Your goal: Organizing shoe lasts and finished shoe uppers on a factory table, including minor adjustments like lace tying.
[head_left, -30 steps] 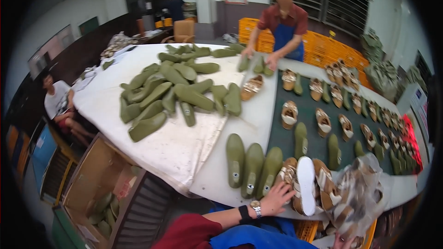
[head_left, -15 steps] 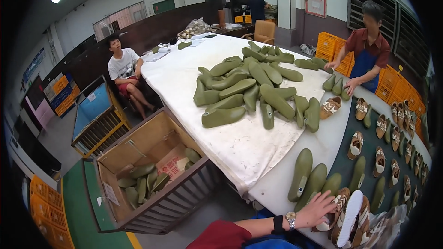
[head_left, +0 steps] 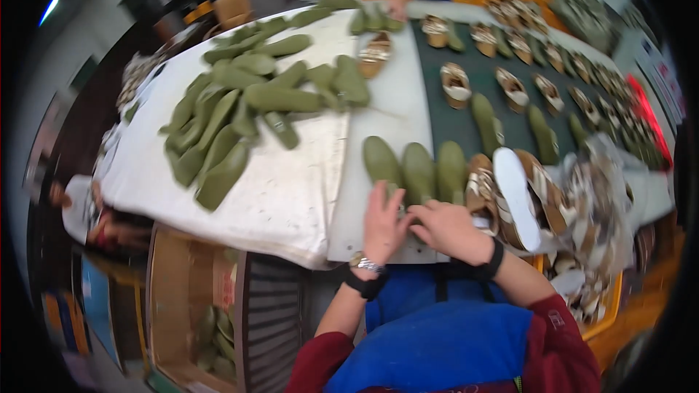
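Three green shoe lasts stand side by side at the table's near edge: a left one (head_left: 382,161), a middle one (head_left: 419,167) and a right one (head_left: 451,167). My left hand (head_left: 384,224) has its fingers bent at the heel end of the left last. With curled fingers pointing left, my right hand (head_left: 450,228) is at the heel end of the middle last. Both hands partly cover these heels, and the picture is slightly blurred. Right of them are a brown-and-white shoe (head_left: 481,188), a white-soled shoe (head_left: 518,196) turned sole up, and another brown shoe (head_left: 542,185).
A pile of green lasts (head_left: 240,94) lies on the white cloth (head_left: 291,182). Shoes and lasts stand in rows on a dark green mat (head_left: 466,131). Clear plastic (head_left: 593,182) lies at right. A wooden bin (head_left: 171,298) stands below left. A co-worker's hand (head_left: 397,9) touches lasts opposite.
My view has swung to the right and down. My left hand has moved from the shoes to the lasts' heel ends, and my right hand has come into view beside it.
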A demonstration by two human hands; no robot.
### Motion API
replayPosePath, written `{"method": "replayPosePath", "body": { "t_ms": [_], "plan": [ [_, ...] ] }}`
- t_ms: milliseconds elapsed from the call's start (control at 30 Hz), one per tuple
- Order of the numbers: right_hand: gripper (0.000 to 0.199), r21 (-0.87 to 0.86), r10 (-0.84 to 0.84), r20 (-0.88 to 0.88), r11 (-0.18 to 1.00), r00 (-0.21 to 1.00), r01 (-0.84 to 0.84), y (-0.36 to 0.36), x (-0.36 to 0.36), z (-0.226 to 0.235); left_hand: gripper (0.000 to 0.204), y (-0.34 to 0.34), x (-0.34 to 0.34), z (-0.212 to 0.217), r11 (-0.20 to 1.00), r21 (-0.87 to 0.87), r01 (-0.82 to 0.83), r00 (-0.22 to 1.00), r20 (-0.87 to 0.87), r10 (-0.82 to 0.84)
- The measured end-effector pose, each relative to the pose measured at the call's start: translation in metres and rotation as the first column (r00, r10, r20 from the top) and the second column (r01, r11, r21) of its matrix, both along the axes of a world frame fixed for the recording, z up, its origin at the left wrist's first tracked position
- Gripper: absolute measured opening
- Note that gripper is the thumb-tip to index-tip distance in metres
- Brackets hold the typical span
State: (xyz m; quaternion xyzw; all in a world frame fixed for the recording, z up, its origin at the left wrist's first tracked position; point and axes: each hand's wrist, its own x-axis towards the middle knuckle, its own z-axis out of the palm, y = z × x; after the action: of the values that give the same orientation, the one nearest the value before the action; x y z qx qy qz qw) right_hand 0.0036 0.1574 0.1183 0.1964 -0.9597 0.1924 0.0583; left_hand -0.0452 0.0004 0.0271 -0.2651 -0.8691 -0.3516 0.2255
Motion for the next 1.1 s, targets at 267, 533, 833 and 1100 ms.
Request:
{"method": "replayPosePath", "body": {
  "t_ms": [267, 533, 833, 1100],
  "plan": [
    [0.030, -0.147, -0.082, -0.042, 0.986, 0.996, 0.075, 0.029, 0.017, -0.024, 0.059, -0.003, -0.004, 0.013, 0.994, -0.099, -0.043, 0.832, 0.547, 0.090],
    [0.034, -0.127, -0.029, 0.166, 0.991, 0.986, 0.050, 0.052, 0.047, -0.019, 0.060, -0.027, -0.042, 0.002, 0.978, -0.210, -0.016, 0.962, 0.264, 0.072],
    [0.025, -0.269, -0.161, 0.132, 0.944, 0.978, 0.192, 0.132, 0.093, -0.002, 0.066, -0.021, -0.086, 0.022, 0.845, -0.535, 0.008, 0.889, 0.390, 0.239],
    [0.021, -0.428, -0.230, 0.105, 0.868, 0.968, 0.252, 0.165, 0.126, -0.014, 0.053, 0.093, -0.200, 0.079, 0.974, 0.093, 0.206, 0.754, 0.619, -0.218]
  ]
}}
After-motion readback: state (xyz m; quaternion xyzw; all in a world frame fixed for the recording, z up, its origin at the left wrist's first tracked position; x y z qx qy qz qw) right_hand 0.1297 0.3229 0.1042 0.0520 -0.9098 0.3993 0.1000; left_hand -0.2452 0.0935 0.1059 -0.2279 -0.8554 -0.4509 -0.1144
